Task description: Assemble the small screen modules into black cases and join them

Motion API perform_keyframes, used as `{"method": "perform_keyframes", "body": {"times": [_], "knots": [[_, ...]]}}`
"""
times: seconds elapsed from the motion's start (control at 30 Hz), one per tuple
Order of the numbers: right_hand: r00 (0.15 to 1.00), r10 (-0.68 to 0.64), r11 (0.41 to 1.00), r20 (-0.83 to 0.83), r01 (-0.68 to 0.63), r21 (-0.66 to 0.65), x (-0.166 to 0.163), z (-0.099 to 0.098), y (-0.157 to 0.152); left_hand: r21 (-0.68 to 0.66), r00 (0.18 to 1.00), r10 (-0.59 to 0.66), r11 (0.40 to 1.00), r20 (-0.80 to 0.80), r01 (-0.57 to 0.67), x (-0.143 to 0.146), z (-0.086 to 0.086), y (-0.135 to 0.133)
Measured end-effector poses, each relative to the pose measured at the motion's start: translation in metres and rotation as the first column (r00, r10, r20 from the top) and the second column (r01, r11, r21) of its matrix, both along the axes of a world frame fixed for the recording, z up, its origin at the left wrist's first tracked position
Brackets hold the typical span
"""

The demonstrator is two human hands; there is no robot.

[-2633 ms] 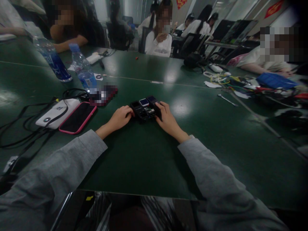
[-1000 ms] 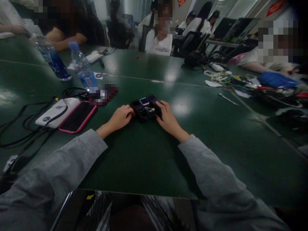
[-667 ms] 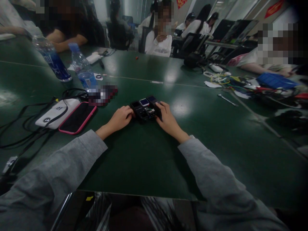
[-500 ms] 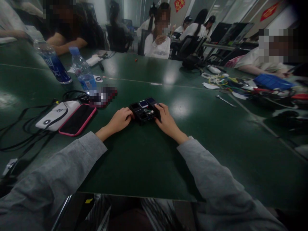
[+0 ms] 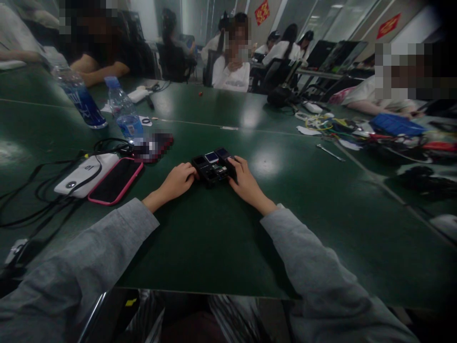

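Note:
A small black tray (image 5: 210, 166) with several compartments rests on the dark green table (image 5: 221, 238), holding small parts, one with a pale blue face. My left hand (image 5: 176, 181) rests against the tray's left side with curled fingers. My right hand (image 5: 244, 183) grips its right side, thumb at the front edge. Both arms are in grey sleeves.
A pink-cased phone (image 5: 114, 181) and a white power bank (image 5: 84, 174) with black cables lie left. Two water bottles (image 5: 123, 112) stand behind them. Tools, wires and a blue box (image 5: 394, 125) clutter the right. Other people sit along the far side.
The view has tilted up slightly. Both hands and the tray stay in the same place on the table.

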State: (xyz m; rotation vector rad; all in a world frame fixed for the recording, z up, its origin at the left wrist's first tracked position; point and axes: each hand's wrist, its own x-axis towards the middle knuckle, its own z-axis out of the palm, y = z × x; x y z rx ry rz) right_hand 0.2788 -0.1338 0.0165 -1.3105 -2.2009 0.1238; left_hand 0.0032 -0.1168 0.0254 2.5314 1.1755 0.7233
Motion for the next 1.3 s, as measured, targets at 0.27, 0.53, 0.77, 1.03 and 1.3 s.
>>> {"method": "perform_keyframes", "body": {"times": [0.27,0.53,0.77,1.03,1.3], "knots": [[1.0,-0.007,1.0,0.003,0.007,-0.008,0.0001,-0.0015,0.0008,0.01,1.0,-0.003,1.0,0.005,0.003,0.0005,-0.0007,-0.0002],[1.0,0.003,1.0,-0.011,-0.003,0.007,0.0001,-0.0004,-0.001,0.018,1.0,-0.011,1.0,-0.001,0.011,0.0006,-0.0007,0.0001],[1.0,0.01,1.0,-0.011,-0.01,0.017,0.0006,-0.0056,0.0038,0.022,1.0,-0.013,1.0,0.003,0.013,0.0,0.0006,-0.0014],[1.0,0.024,0.999,-0.005,-0.023,0.03,0.0019,-0.0058,0.0045,0.022,1.0,-0.01,1.0,0.002,0.01,0.0001,-0.0025,0.0003],[0.999,-0.041,0.999,0.023,0.04,0.03,0.0015,-0.0038,0.0005,0.018,1.0,-0.013,1.0,-0.004,0.013,-0.0001,-0.0009,0.0001]]}}
